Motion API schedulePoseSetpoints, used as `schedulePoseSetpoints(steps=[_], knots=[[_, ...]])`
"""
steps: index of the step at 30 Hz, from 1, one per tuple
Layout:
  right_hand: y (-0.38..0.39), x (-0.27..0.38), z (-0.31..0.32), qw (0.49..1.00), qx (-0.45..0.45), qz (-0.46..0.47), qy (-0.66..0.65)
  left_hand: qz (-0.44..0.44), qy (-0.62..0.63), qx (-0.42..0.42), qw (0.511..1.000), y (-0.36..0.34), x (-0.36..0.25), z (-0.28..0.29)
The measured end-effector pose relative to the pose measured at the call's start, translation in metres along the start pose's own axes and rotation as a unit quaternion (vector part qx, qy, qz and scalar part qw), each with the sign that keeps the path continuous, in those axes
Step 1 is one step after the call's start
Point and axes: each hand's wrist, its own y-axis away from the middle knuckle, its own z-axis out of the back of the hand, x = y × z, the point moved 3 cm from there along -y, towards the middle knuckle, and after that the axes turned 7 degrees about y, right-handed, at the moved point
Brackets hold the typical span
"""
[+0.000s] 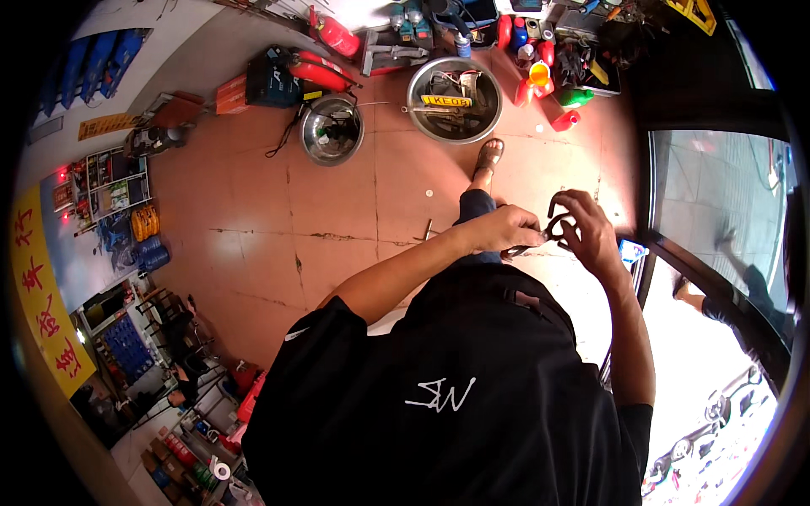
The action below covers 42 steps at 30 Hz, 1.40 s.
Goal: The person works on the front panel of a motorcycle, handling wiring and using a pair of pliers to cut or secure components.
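Observation:
In front of my body both hands hold a thin, dark, curved piece [557, 223] that looks like a bent hose or cable. My left hand [513, 228] comes in from the left, its fingers closed on one end. My right hand [586, 229] curls round the looped part, fingers bent inward. A short dark end of it shows below the left hand. What kind of piece it is, I cannot tell. Past my left forearm, on the tiled floor, a T-shaped tool [429, 230] is partly in view.
A large metal basin [411, 105] of tools and a smaller metal bowl [314, 143] stand on the floor ahead. Fire extinguishers [325, 72], a red container [533, 88] and a green bottle [575, 99] line the far side. A glass door [717, 194] is at right, stocked shelves [105, 185] at left.

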Motion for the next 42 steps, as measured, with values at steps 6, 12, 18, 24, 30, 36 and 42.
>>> schedulePoseSetpoints(steps=[6,12,18,24,30,36,42], knots=[[0.001,-0.002,-0.022,0.992,0.095,-0.041,-0.073,0.134,0.086,0.083,0.984,0.014,-0.005,0.034],[0.017,-0.038,-0.089,0.944,0.168,-0.196,-0.204,0.235,0.078,0.143,0.958,-0.053,0.021,0.117],[0.088,-0.091,-0.226,0.79,0.171,-0.53,-0.256,0.107,0.126,-0.318,0.933,-0.212,0.1,0.374],[0.134,-0.094,-0.343,0.647,0.169,-0.663,-0.338,0.125,-0.134,-0.422,0.888,-0.322,0.163,0.642],[0.165,-0.075,-0.377,0.423,-0.001,-0.758,-0.496,0.168,-0.036,-0.395,0.903,-0.416,0.25,0.694],[0.193,-0.073,-0.338,0.444,0.008,-0.803,-0.398,0.238,0.07,-0.416,0.875,-0.449,0.28,0.708],[0.278,-0.065,-0.318,0.484,0.036,-0.802,-0.348,-0.005,0.266,-0.485,0.833,-0.398,0.235,0.681]])
